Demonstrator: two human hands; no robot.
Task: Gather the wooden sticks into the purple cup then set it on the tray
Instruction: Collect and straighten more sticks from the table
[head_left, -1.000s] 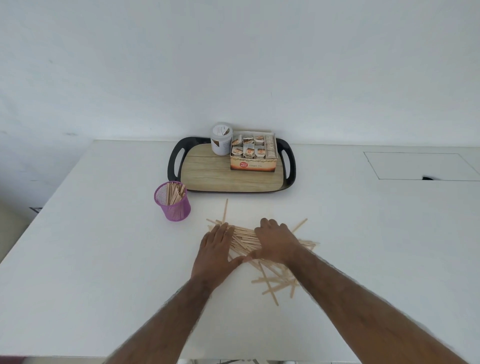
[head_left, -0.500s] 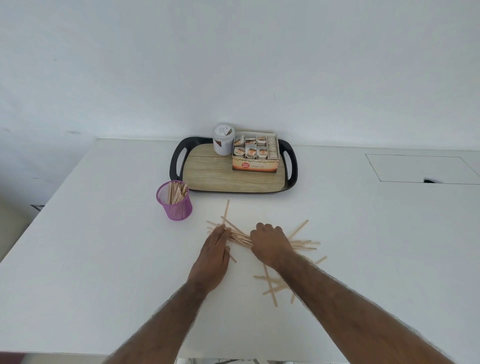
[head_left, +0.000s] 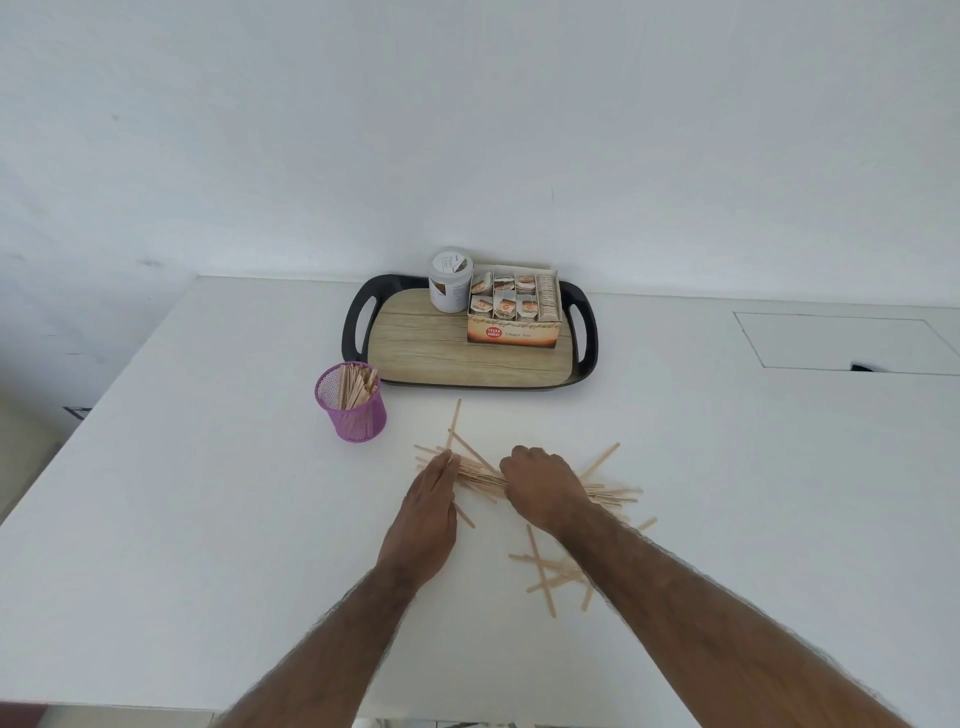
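A purple mesh cup (head_left: 353, 410) stands upright on the white table, with several wooden sticks inside it. In front of it lies a loose pile of wooden sticks (head_left: 478, 475). My right hand (head_left: 540, 488) curls its fingers round a bundle of these sticks near the pile's middle. My left hand (head_left: 431, 499) lies flat with straight fingers against the left ends of the bundle. More sticks (head_left: 545, 571) lie scattered nearer to me, under my right forearm. The tray (head_left: 415, 353), black-rimmed with a wood-look floor, sits behind the cup at the wall.
On the tray's far side stand a white jar (head_left: 450, 280) and an open box of tea bags (head_left: 514, 312). A rectangular cut-out panel (head_left: 841, 343) lies in the table at the right. The table's left edge runs diagonally past the cup.
My right hand has closed round a bundle of sticks, and my left hand has turned edge-on against their left ends. The sticks between my hands are drawn closer together.
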